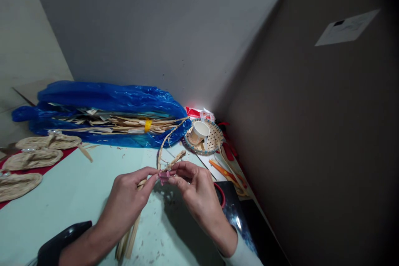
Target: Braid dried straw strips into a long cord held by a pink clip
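My left hand is closed, its thumb and fingertips pinching the left end of a small pink piece that looks like a clip. At the piece's right end, my right hand pinches it too, fingers bent. A plaited straw cord rises from the fingertips and curves toward the blue bag. Just beyond the right fingers a short straw end sticks up. Flat straw strips hang below the left hand over the pale green table. Fingers partly cover the pink piece.
A blue plastic bag with a bundle of straw lies along the wall. Right of it, a woven basket holds a paper cup. Orange scissors lie nearby. Woven straw soles are at far left.
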The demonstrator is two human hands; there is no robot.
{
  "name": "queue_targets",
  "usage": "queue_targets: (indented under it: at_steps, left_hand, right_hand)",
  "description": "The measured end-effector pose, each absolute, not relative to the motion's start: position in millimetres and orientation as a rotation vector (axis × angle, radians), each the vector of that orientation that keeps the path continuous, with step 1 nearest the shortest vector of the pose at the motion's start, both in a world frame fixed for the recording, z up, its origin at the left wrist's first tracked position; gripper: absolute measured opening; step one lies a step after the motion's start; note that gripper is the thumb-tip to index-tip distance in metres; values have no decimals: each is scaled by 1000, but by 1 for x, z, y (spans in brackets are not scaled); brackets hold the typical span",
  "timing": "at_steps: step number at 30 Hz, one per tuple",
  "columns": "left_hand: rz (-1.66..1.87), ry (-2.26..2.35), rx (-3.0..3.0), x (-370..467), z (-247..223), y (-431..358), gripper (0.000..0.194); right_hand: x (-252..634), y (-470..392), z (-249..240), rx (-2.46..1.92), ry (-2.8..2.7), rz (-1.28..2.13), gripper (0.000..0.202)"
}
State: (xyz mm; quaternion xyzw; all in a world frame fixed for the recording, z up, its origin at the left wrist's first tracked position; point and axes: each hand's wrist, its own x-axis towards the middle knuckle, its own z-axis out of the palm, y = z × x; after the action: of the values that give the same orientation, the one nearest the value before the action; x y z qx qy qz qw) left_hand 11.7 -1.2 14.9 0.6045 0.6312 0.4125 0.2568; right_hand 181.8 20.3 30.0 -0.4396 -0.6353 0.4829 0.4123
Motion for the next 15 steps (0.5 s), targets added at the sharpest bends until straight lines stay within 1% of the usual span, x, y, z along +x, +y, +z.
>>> queue_targets:
  at_steps: [6,11,12,15]
  left_hand:
    - [1047,1615,1586,12,11,-1,27]
    - [1003,1510,1354,8,14,1,23]
    - [996,1486,1349,7,14,1,23]
    - [952,1442,1358,2,12,-6,27]
  right_hand:
    - [184,26,22,-1178,-1657,1271,15]
    - [184,27,20,-1020,-1621,1505,35]
    - [187,27,22,-995,-1650,1523,35]
    - [202,31,39,-999,-1817,1455,21]
